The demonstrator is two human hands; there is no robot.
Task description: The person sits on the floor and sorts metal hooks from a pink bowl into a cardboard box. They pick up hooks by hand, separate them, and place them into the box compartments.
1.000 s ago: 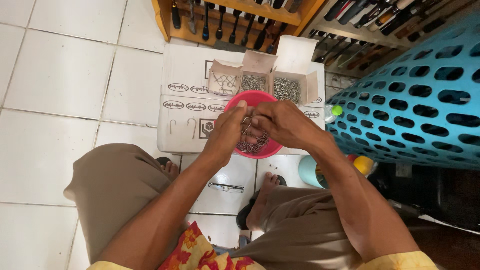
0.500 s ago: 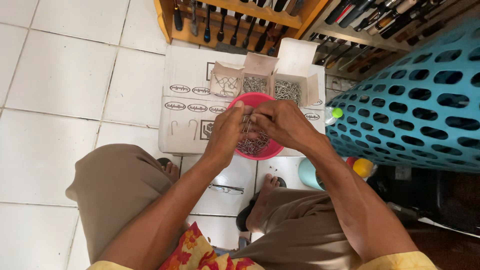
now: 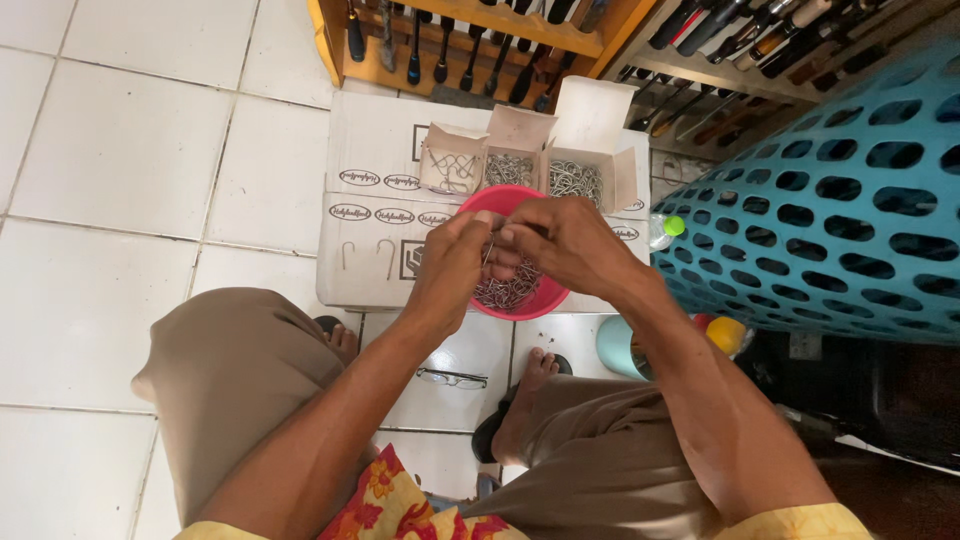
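My left hand [image 3: 450,262] and my right hand [image 3: 558,243] meet over a pink bowl [image 3: 545,297] that holds a heap of small metal hooks [image 3: 505,292]. Both hands pinch a thin metal hook [image 3: 489,250] between their fingertips, just above the heap. The bowl rests on a white cardboard box [image 3: 375,215]. Behind the bowl stand three small open cartons of metal hooks [image 3: 510,160]. Two loose hooks [image 3: 365,253] lie on the box to the left.
A blue perforated plastic basket [image 3: 840,200] stands at the right. A wooden rack of tools [image 3: 470,40] lines the back. Eyeglasses [image 3: 452,376] lie on the white floor tiles between my feet. A bottle with a green cap [image 3: 665,226] sits by the basket.
My hands have stayed over the bowl, with the fingers shifting slightly on the hook. The view has moved a little.
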